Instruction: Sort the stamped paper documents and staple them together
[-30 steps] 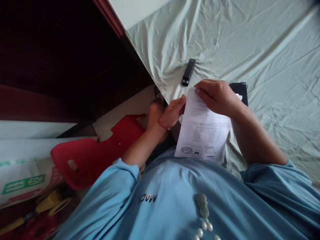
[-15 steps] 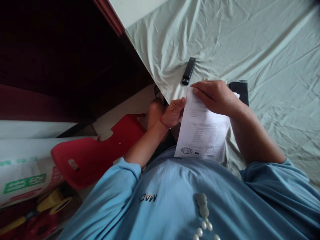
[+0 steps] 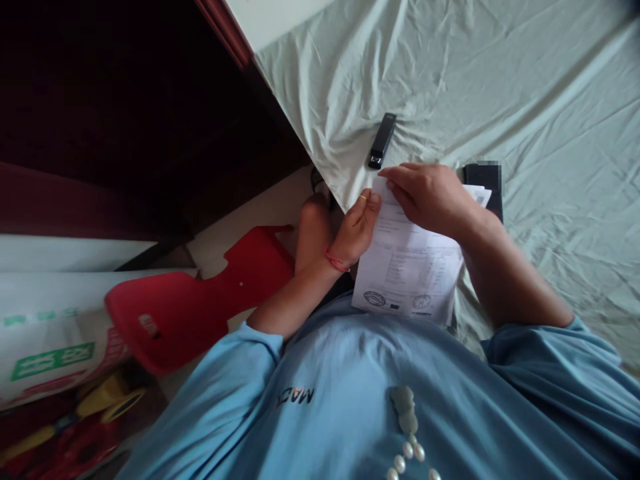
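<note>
Printed sheets of paper (image 3: 405, 267) with round stamps near the bottom lie in front of my body, over the edge of the cloth. My left hand (image 3: 358, 228) grips their left edge near the upper corner, thumb on top. At the top left corner, my right hand (image 3: 430, 198) pinches the sheets with thumb and fingers, its palm covering much of their upper part. Just beyond the fingers a black stapler (image 3: 383, 141) rests on the cloth. A flat black object (image 3: 484, 175) lies right of my right hand, with a paper corner over part of it.
A wrinkled pale green cloth (image 3: 530, 87) covers the surface ahead and to the right. To the left stand a red plastic stool or chair (image 3: 185, 313) and a white printed bag (image 3: 55, 347). Dark furniture (image 3: 125, 100) fills the upper left.
My left hand has turned and moved slightly up and right, further over the sheets' edge. My right hand stays at the top corner, its fingers slightly shifted.
</note>
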Available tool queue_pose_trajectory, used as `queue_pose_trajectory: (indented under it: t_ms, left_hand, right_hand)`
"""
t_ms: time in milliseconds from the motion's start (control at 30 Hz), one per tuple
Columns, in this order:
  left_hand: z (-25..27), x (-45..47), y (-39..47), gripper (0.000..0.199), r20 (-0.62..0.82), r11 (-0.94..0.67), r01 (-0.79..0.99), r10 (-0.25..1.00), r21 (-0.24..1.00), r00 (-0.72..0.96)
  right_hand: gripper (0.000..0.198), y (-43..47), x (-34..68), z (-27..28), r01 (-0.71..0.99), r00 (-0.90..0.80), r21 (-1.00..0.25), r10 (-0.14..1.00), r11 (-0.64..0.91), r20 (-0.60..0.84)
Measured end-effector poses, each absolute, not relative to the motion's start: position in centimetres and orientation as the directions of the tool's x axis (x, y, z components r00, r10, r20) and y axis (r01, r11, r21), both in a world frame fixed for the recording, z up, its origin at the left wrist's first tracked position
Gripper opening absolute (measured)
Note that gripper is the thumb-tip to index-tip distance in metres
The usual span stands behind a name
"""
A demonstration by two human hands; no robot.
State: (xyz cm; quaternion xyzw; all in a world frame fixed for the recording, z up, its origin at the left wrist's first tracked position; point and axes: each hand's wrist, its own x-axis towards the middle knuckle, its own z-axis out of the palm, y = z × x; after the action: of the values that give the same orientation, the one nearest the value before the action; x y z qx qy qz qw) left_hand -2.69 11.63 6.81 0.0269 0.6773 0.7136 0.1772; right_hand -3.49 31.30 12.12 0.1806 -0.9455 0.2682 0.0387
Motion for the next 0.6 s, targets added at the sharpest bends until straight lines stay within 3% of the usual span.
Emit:
queue_pose_trajectory:
  t_ms: [133,267,600]
  left_hand:
    - [7.42,-2.53,11.71,0.026,-0.162,0.023,-0.163,0.302,0.986,-0.939]
    - [7.23,-2.77,12.03,0.031,-0.123,0.071,-0.105,0.348,0.992,-0.929]
    - [6.58,-2.78,12.18,0.036,-0.043,0.027,-0.036,0.311,0.999,-0.949]
  right_hand:
    - [0.048,30.97,-3.42,12.5,-0.375,-0.927,-0.493,-0.324,0.785,0.189]
    - [0.048,30.82,-3.34,12.35,-0.379,-0.922,-0.495,-0.363,0.782,0.132]
    - [0.051,31.27,-3.39,12.29,-0.364,-0.931,-0.547,-0.318,0.754,0.181]
